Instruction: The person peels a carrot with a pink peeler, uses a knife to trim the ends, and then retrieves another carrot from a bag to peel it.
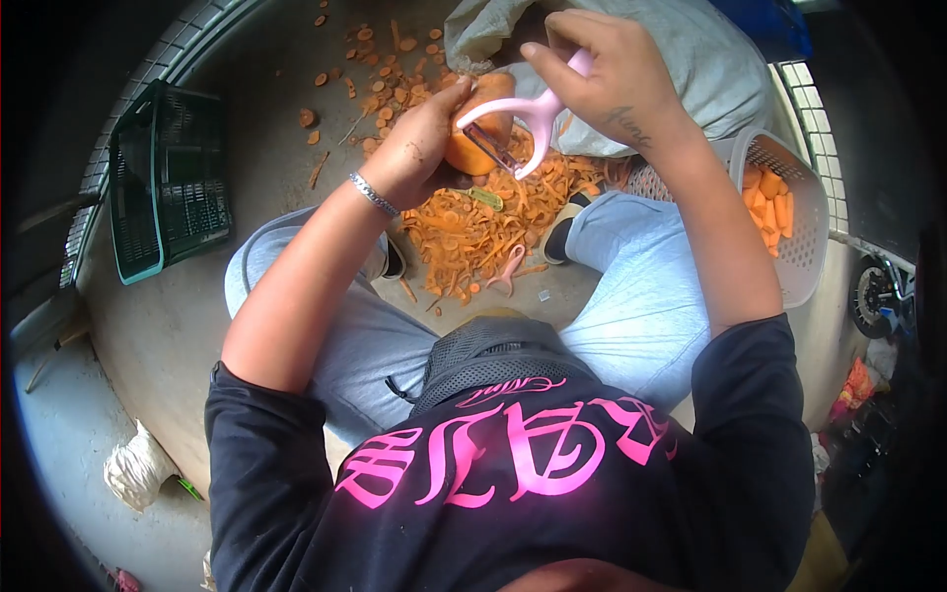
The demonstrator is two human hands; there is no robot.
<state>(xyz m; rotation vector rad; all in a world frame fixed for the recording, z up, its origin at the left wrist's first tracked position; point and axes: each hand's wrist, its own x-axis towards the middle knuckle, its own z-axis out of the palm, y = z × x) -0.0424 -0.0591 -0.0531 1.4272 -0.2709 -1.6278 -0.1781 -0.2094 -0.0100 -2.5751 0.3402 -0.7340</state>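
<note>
Left hand (419, 148) grips a carrot (478, 128), fingers wrapped round its near side, thumb up on top. Right hand (602, 74) is clenched on the handle of a pink peeler (518, 123); the peeler's blade end rests against the carrot's face, so both hands meet at the carrot. The carrot sits just right of the left hand and just below-left of the right hand, held in the air above the floor (247, 118). Its long axis looks to run away from the body, roughly end-on to the camera, but I cannot tell exactly. The peeler handle angles up-right into the right palm.

Directly under the hands: a pile of orange peelings (473, 232) on the floor, between the person's feet, with a second pink peeler (508, 268) lying at its near edge. Beyond the hands, a grey sack (691, 69). Right of the right forearm, a white basket (804, 232) holding peeled carrot pieces (771, 202). Well off to the left, a dark green crate (163, 183).
</note>
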